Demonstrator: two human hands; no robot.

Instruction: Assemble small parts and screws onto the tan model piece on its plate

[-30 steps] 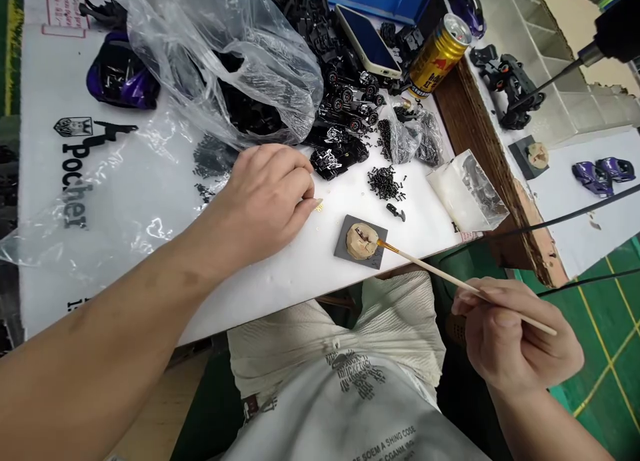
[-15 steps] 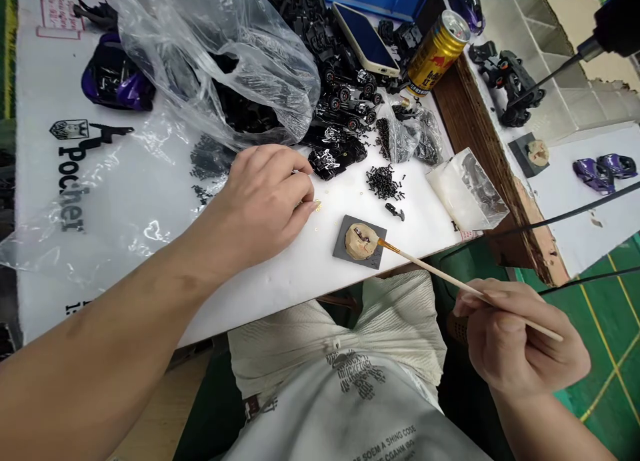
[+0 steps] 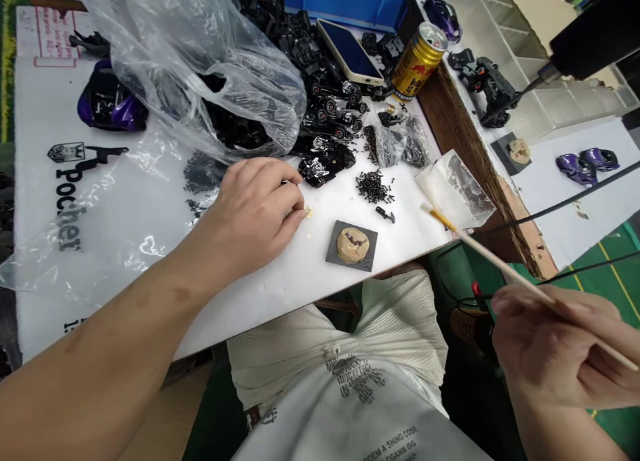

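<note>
My right hand point(image 3: 560, 344) is closed around the wooden handle of a thin paintbrush point(image 3: 505, 267). Its yellowish bristles point left, in the air off the table's front edge. My left hand point(image 3: 260, 214) rests on the white table, thumb and forefinger pressed together beside a few tiny gold rings point(image 3: 309, 213); whatever is between the fingertips is hidden. Right of that hand, a dark grey square block point(image 3: 332, 261) carries a tan lump of putty-like material point(image 3: 353, 249) with a small dark part set in it. Behind it lie a small black part point(image 3: 385, 213) and a pile of black screws point(image 3: 374, 186).
A large clear plastic bag point(image 3: 210, 54), black toy car chassis point(image 3: 333, 107), a phone point(image 3: 350, 51) and a gold can point(image 3: 419, 62) crowd the back. A purple car body point(image 3: 111, 101) sits left. At upper right, a power screwdriver point(image 3: 590, 37) hangs over a wooden-edged side table.
My right hand has drawn back right, lifting the brush off the tan lump. My left hand stays by the gold rings; the whole view has shifted slightly.
</note>
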